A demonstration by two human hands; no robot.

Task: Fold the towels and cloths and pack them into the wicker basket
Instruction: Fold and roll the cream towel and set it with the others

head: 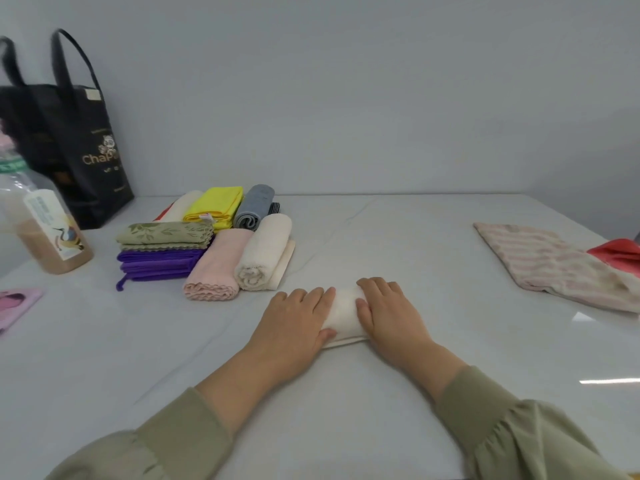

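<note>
Soft, even light fills the room, and I can't pick out a single source. Shadows barely register, just a faint grey smudge under the left hand (294, 320) and right hand (391, 313). There's glare, though: two thin white streaks on the glossy table (415, 393), near right. The white towel (346, 311) almost washes out against that pale top. Far left, the black bag (69, 150) smears at its handles and tilts outward, and the bottle (48, 230) looks soft too.
</note>
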